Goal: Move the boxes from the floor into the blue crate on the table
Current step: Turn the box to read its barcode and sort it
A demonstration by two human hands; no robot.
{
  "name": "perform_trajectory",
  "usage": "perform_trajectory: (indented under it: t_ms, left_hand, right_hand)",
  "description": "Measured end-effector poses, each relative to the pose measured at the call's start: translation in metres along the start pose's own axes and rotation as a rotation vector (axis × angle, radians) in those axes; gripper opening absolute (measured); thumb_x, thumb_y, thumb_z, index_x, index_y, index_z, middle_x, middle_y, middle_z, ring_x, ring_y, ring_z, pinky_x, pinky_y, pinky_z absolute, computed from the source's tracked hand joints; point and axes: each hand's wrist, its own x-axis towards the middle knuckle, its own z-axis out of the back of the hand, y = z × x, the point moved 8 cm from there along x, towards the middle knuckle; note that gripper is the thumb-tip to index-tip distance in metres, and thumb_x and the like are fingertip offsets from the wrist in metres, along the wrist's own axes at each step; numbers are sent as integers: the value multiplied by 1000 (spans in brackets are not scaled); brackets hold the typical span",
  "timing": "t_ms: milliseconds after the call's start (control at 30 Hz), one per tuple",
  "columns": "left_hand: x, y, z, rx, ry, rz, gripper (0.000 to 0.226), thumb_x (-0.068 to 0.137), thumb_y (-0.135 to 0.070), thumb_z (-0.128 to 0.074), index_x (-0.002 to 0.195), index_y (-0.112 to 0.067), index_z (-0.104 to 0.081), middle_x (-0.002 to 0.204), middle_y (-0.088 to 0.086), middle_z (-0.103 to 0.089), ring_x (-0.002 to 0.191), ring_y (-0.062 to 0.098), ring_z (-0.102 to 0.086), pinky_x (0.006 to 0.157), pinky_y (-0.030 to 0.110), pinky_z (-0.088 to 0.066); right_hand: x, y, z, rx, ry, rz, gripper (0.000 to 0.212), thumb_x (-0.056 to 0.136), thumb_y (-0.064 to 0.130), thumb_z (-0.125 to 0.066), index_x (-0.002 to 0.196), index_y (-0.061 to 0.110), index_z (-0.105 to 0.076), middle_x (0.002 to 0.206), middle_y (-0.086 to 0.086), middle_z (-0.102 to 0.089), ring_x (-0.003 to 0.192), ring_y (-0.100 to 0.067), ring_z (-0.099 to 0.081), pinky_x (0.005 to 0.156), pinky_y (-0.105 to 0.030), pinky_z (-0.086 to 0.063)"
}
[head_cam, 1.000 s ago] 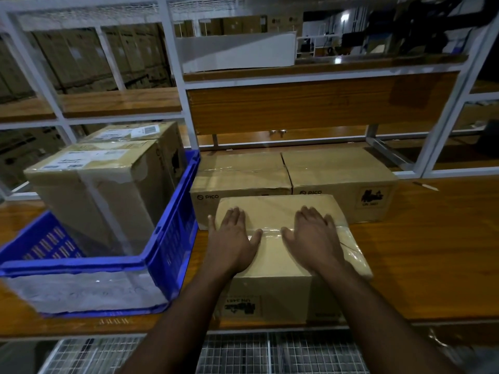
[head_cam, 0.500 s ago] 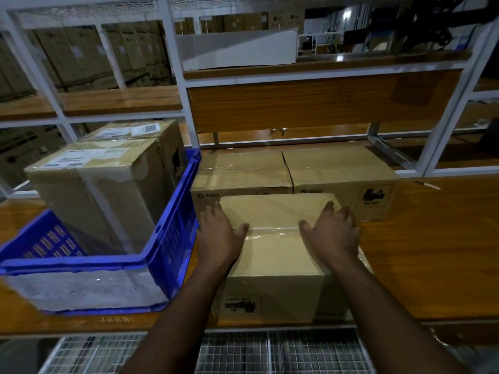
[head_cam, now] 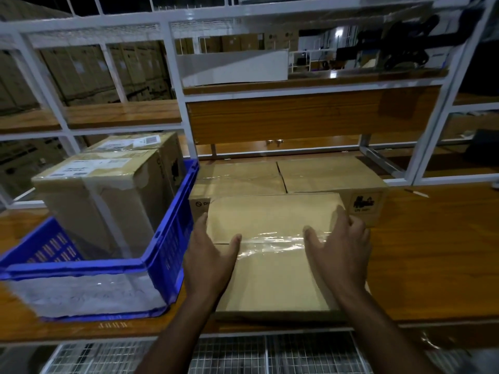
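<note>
Nearest: a taped cardboard box (head_cam: pixel 272 255) sits flat on the tabletop (head_cam: pixel 421 265) at its front edge, just right of the blue crate (head_cam: pixel 167 255). Left hand (head_cam: pixel 209 261) is on the box's left edge, thumb on top near the tape seam, fingers over the side; right hand (head_cam: pixel 339 253) mirrors it on the right edge, thumb on the tape, fingers reaching toward the far right corner. Grip on both sides: fingers spread and fairly straight, clamping the box between the palms, not pinching. Judgement: stiff corrugated card, holds shape under side pressure; weight unknown, looks moderate for the size. The glossy tape (head_cam: pixel 272 245) band across the top is slick, so keep the load on bare card, palms low on the sides, or fingers under the bottom edges. The crate already holds two taller boxes (head_cam: pixel 100 201) filling its rear; a clear patch of floor shows at the front, covered in plastic film (head_cam: pixel 81 295). Fit looks tight; the box may need turning or lowering flat into that gap. Behind, two more boxes (head_cam: pixel 286 176) lie side by side against the shelf frame (head_cam: pixel 175 76), touching the held one.
</note>
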Motion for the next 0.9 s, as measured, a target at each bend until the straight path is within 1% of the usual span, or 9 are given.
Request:
perform_trajectory:
  t_ms: [133,233,367,433,500,600,667,767,900]
  left_hand:
    - [-16,-8,19,-177,-160,-48,79,81,-36,-82,146,-26,-38,131,-11,-47,114,3,-52,92,22,-47]
    - [-19,-11,28,-266,-226,-38,72,81,-31,-73,145,-21,-39,124,-7,-45,103,-1,-49,76,4,-38]
    - [-23,9,23,-308,-203,40,57,87,-41,-47,140,-21,-43,121,3,-47,101,13,-50,83,32,-49]
    - [-27,17,25,-304,-212,60,51,92,-56,-40,133,-25,-46,123,2,-51,109,18,-53,90,47,-50]
    - [-25,18,28,-280,-202,70,59,90,-70,-36,130,-28,-46,125,0,-54,115,21,-55,90,48,-50]
    - [-19,4,35,-247,-186,8,65,88,-67,-44,138,-25,-44,133,-1,-48,118,16,-52,88,36,-49]
    - [-14,-18,41,-149,-162,-143,63,91,-49,-55,146,-21,-42,140,-2,-46,125,11,-46,96,25,-44]
    - [-9,-55,32,119,-21,-358,61,91,-30,-61,149,-21,-43,151,0,-46,144,14,-34,121,44,-29]
    - [-6,-72,-2,515,313,-407,55,105,-45,-29,156,-24,-34,164,-4,-31,155,9,-11,127,50,-6]
  right_hand:
    - [-6,-3,28,171,-157,-67,90,84,55,-68,154,24,-21,133,-12,-36,118,-31,-39,94,-46,-43]
    - [-8,-7,33,350,-179,-119,90,89,67,-52,158,33,-6,142,-8,-31,122,-31,-39,89,-44,-43]
    - [-13,-17,22,433,-130,-135,83,89,75,-22,152,21,-28,144,-12,-36,117,-32,-49,79,-36,-43]
    - [-17,-24,18,412,-121,-126,79,89,77,-22,135,15,-41,131,-12,-42,103,-27,-52,66,-29,-37]
    - [-22,-29,17,416,-116,-155,71,90,73,-28,127,15,-40,126,-12,-43,99,-26,-51,62,-28,-36]
    - [-26,-24,23,433,-149,-162,59,94,59,-40,137,19,-35,137,-12,-39,117,-30,-50,79,-45,-52]
    - [-25,-8,36,383,-198,-46,58,95,44,-45,146,17,-34,146,-11,-36,132,-29,-42,104,-54,-43]
    - [-21,28,43,199,-168,262,45,97,35,-41,133,14,-56,142,-7,-53,139,-21,-42,122,-53,-15]
    - [-19,61,23,-22,108,386,39,100,34,-41,129,18,-63,135,-1,-63,130,-12,-52,123,-43,-17]
